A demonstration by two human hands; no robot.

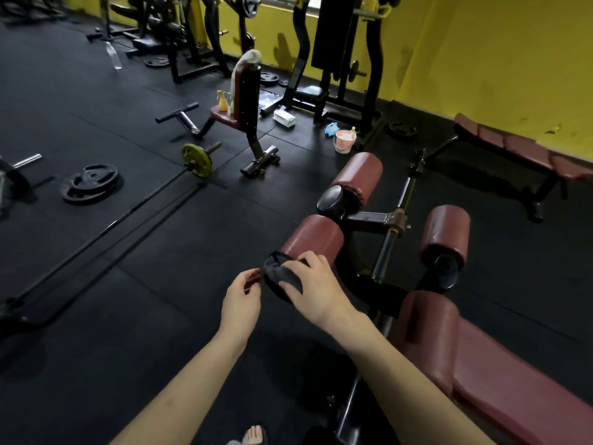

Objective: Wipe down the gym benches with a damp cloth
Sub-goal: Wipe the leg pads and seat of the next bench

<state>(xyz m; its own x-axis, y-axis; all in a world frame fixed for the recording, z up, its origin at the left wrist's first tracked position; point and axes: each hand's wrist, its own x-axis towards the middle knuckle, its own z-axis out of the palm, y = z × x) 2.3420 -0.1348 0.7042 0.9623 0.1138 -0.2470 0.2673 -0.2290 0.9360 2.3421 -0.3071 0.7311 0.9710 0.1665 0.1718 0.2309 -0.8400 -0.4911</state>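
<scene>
I locate the dark cloth [282, 277] at the near end of the lower roller pad [313, 240], bunched against the pad's end face. The right hand [313, 289] lies over the cloth, fingers curled down onto it, so I read this hand as clamped on the cloth. The left hand [242, 297] sits just beside it, thumb and fingers pinched at the cloth's left edge; the view is blurred there, so this contact is probable, not confirmed.

Hazards I judge from this position:

1. The cloth is bunched, not spread. A wipe made this way may cover only a narrow strip of the pad.
2. The roller pad is cylindrical and may rotate under pressure, letting the cloth slide off toward the floor mat [144, 316].
3. The steel post [386, 248] and frame stand near the right hand; a long stroke could strike them.
4. The bench seat [481, 374] and the upper roller pads [361, 173] show no sign of wiping I can verify, so they could be missed.
5. The pink bucket [345, 141] stands well apart, so re-wetting requires a walk.
</scene>
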